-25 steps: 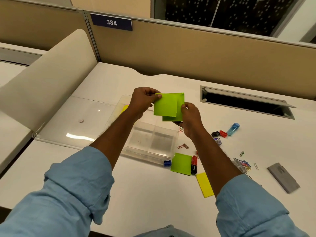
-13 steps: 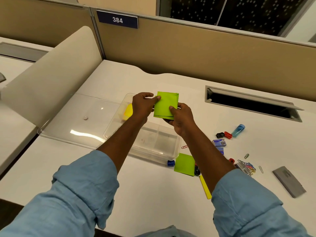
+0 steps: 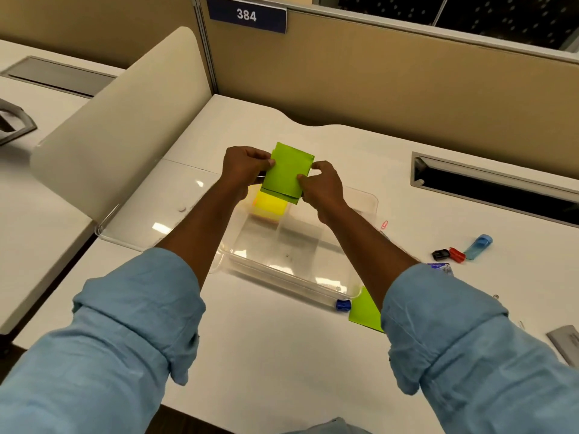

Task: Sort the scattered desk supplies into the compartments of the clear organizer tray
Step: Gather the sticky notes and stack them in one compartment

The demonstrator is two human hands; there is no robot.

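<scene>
Both hands hold a small stack of green sticky notes (image 3: pixel 286 173) above the far end of the clear organizer tray (image 3: pixel 366 198). My left hand (image 3: pixel 246 167) pinches the stack's left edge and my right hand (image 3: pixel 322 183) grips its right and lower edge. Just below the stack, a yellow sticky-note pad (image 3: pixel 271 206) lies in the tray's far-left compartment. The tray's nearer compartments look bare. Another green note (image 3: pixel 365 310) lies on the desk by the tray's near right corner, partly hidden by my right sleeve.
The tray's clear lid (image 3: pixel 150 214) lies to its left. A blue clip (image 3: pixel 343 304) sits at the tray's near corner. On the right are a pink paper clip (image 3: pixel 384 223), black (image 3: pixel 440 254) and red (image 3: pixel 456 254) clips, a blue item (image 3: pixel 477 247), a staples box (image 3: pixel 440 267), a grey object (image 3: pixel 565 339) and a cable slot (image 3: pixel 495 186).
The two separate green notes have been brought together into one aligned stack. Both hands have shifted left over the tray's far end, above the yellow pad.
</scene>
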